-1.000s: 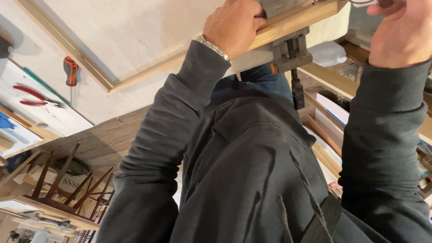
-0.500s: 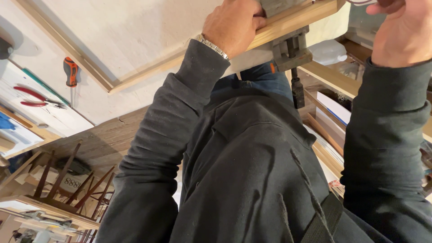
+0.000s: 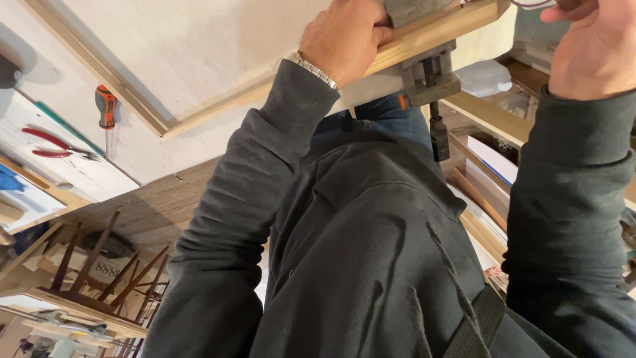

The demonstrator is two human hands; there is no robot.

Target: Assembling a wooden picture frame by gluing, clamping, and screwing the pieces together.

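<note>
Clearly pale, the wooden strip (image 3: 430, 36) sits gripped by the left hand (image 3: 344, 36).

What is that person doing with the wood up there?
A person in a dark jacket has both arms raised. The left hand grips a pale wooden strip at the edge of a light board, right beside a grey metal clamp fixed on that strip. The right hand is up at the top corner; what it touches is out of view. A screwdriver and red pliers lie farther off.
</note>
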